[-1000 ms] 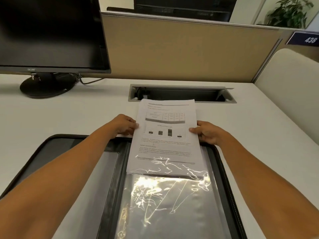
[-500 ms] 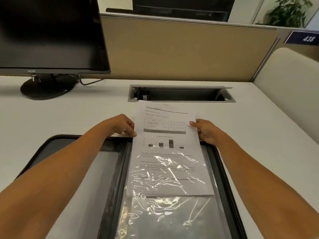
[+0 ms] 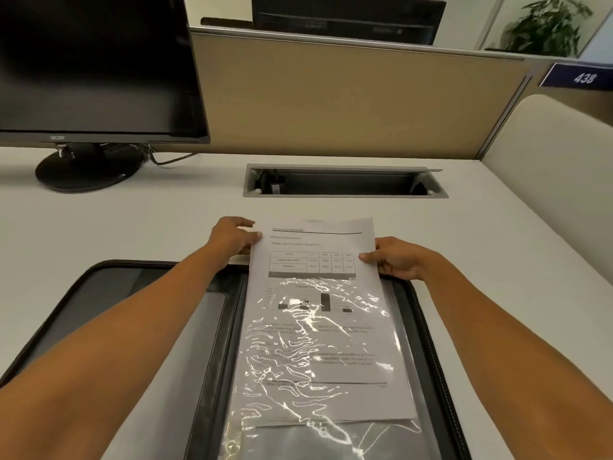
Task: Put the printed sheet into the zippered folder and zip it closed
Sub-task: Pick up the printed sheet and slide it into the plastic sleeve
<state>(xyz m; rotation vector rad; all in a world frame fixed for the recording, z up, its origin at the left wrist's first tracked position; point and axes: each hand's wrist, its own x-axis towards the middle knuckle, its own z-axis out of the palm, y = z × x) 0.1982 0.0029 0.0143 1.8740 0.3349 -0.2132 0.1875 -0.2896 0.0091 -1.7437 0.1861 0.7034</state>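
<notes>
A black zippered folder (image 3: 126,273) lies open flat on the white desk, its right half covered by a clear plastic sleeve (image 3: 318,436). The printed sheet (image 3: 315,247), with a table, bar chart and text, is mostly inside that sleeve; only its top part sticks out past the folder's far edge. My left hand (image 3: 232,239) pinches the sheet's top left corner. My right hand (image 3: 396,258) pinches its right edge, a little lower. The zipper runs round the folder's rim and is undone.
A black monitor (image 3: 93,64) on a round stand (image 3: 86,169) is at the back left. An open grey cable tray (image 3: 345,182) is set into the desk just beyond the sheet. A beige partition (image 3: 348,97) closes the back and right.
The sheet has slid toward me, deeper into the clear sleeve, with both hands travelling along its top edge. More of the print now lies under the plastic.
</notes>
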